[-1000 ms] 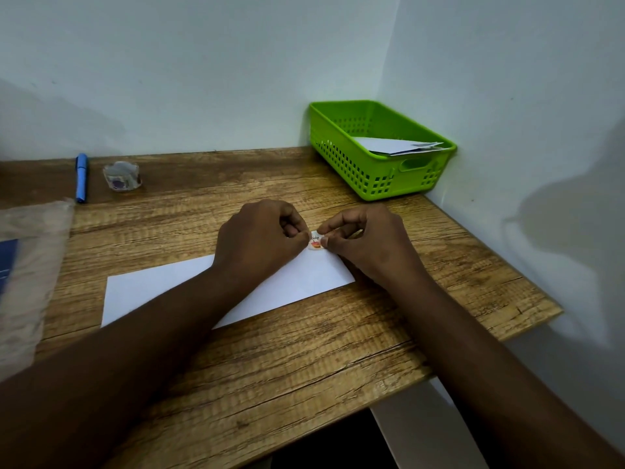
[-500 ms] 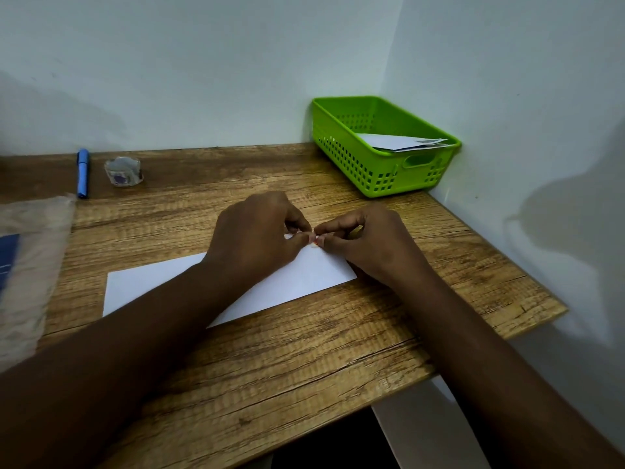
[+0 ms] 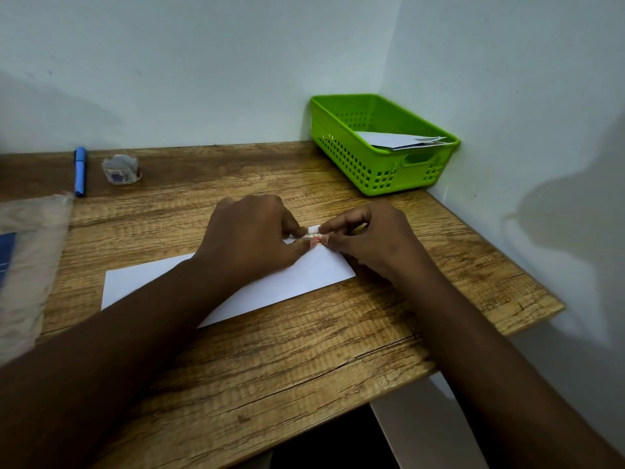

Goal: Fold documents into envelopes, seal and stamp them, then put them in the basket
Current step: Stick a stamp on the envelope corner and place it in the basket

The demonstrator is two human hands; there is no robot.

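Note:
A white envelope lies flat on the wooden desk, slanting from lower left to upper right. At its upper right corner, a small sticker stamp with printed writing is pinched between the fingertips of both hands. My left hand covers the envelope's middle, thumb and forefinger on the stamp. My right hand pinches the stamp's other side. Part of the envelope is hidden under my left arm. The green basket stands in the far right corner with white envelopes inside.
A blue pen and a small roll of stickers lie at the back left. A clear plastic sleeve with something blue in it covers the left edge. Walls close the back and right; the desk's right edge slants near my right arm.
The stamp, seen edge-on between the fingertips half a second ago, now shows its printed face. Both hands stay at the envelope's corner, barely shifted.

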